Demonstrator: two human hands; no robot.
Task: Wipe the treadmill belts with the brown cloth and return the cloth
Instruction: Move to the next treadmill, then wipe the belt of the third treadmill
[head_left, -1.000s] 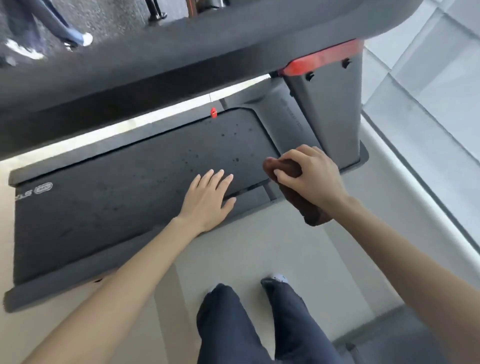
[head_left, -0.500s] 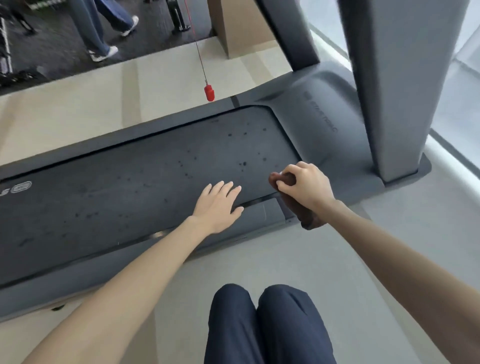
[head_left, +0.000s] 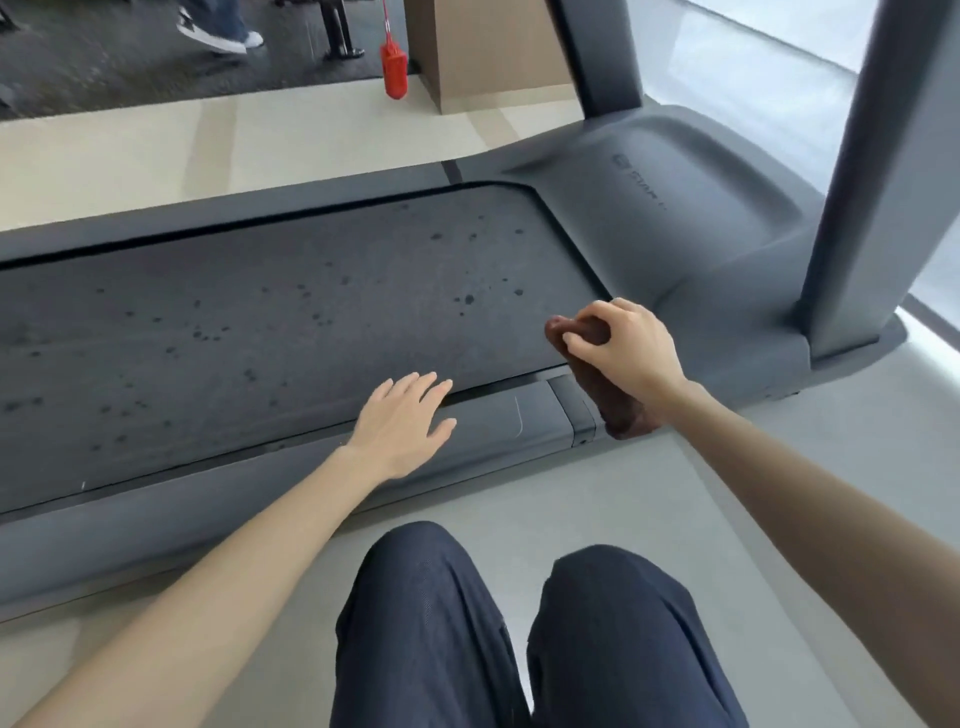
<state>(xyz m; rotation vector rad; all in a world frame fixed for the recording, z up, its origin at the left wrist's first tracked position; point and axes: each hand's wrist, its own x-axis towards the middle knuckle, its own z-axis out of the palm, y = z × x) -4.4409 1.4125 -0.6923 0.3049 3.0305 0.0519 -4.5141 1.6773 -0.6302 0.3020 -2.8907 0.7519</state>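
The dark grey treadmill belt (head_left: 270, 312) stretches across the view, speckled with dark wet spots. My right hand (head_left: 626, 348) is shut on the bunched brown cloth (head_left: 608, 400) at the belt's near right corner; the cloth hangs over the side rail toward the floor. My left hand (head_left: 402, 423) lies flat, fingers apart, on the near edge of the belt and the side rail (head_left: 498, 423), holding nothing.
Two grey uprights (head_left: 862, 182) rise from the motor cover (head_left: 691, 208) on the right. A red safety clip (head_left: 393, 70) dangles at the top. My knees (head_left: 415, 597) are low in front. A person's shoes (head_left: 218, 36) and a brown box (head_left: 483, 52) stand beyond.
The view has dropped lower and closer to the belt, and the treadmill console has left the top of the frame. Both hands keep their places on the near edge; the cloth stays gripped.
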